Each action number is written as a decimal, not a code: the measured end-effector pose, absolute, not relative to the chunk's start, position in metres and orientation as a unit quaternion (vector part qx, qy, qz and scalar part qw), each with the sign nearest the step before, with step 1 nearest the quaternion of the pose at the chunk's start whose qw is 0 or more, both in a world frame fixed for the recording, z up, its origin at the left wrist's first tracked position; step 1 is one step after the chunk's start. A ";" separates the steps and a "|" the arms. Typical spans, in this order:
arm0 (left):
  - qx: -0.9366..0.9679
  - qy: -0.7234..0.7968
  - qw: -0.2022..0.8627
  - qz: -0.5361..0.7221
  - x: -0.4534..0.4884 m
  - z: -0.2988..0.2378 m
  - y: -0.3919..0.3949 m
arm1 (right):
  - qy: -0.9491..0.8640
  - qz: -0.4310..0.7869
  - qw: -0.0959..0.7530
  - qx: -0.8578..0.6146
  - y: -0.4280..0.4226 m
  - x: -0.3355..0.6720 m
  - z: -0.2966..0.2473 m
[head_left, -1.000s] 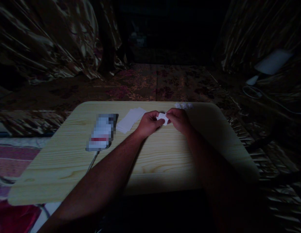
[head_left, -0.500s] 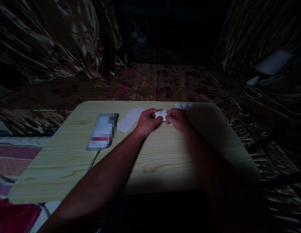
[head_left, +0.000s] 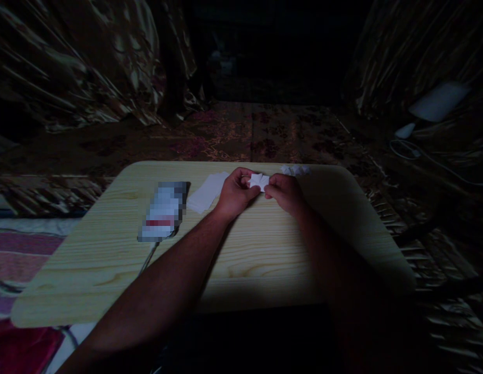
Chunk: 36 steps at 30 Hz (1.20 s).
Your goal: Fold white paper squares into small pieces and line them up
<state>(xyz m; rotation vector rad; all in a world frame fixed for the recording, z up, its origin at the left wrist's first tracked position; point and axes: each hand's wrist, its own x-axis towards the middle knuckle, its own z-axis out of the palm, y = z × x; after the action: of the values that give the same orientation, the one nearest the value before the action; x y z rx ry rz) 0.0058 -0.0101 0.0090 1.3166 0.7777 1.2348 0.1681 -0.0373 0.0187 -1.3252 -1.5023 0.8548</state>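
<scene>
Both of my hands meet over the far middle of a light wooden table (head_left: 241,259). My left hand (head_left: 235,193) and my right hand (head_left: 285,192) pinch a small folded white paper piece (head_left: 259,181) between their fingertips, each from its own side, a little above the tabletop. A stack of white paper slips (head_left: 207,192) lies just left of my left hand. A few small white folded pieces (head_left: 295,169) lie near the table's far edge, beyond my right hand.
A blurred rectangular object (head_left: 163,211) with a cable (head_left: 148,258) lies on the table's left part. Dark patterned fabric surrounds the table. A white device (head_left: 437,101) and a cord (head_left: 410,149) sit on the right. The room is very dim.
The folded paper piece has been turned and lifted slightly farther from me between the fingertips; it now shows a wider, notched shape. Both hands shifted a little toward the table's far edge.
</scene>
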 end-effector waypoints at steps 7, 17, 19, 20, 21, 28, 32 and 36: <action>0.566 0.318 0.559 0.516 0.004 0.009 -0.008 | -0.602 0.367 0.463 -0.538 -0.036 0.169 0.017; 0.578 0.311 0.559 0.506 0.003 0.009 -0.009 | -0.642 0.277 0.445 -0.560 -0.038 0.169 0.019; 0.580 0.310 0.558 0.506 0.004 0.010 -0.009 | -0.644 0.272 0.448 -0.557 -0.038 0.169 0.019; 0.580 0.310 0.557 0.507 0.004 0.010 -0.009 | -0.645 0.270 0.448 -0.557 -0.037 0.169 0.018; 0.580 0.311 0.556 0.507 0.003 0.011 -0.009 | -0.646 0.268 0.448 -0.557 -0.037 0.169 0.017; 0.591 0.333 0.543 0.496 0.002 0.011 -0.008 | -0.650 0.253 0.439 -0.567 -0.037 0.169 0.018; 0.597 0.327 0.542 0.493 0.002 0.010 -0.007 | -0.647 0.247 0.435 -0.575 -0.039 0.167 0.020; 0.599 0.321 0.545 0.492 0.001 0.010 -0.007 | -0.639 0.256 0.437 -0.580 -0.040 0.166 0.022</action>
<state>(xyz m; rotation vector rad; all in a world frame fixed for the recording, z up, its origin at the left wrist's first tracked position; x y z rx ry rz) 0.0014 -0.0073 0.0103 1.4207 0.7623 1.1663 0.1659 -0.0404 0.0220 -1.4417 -1.5881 0.6357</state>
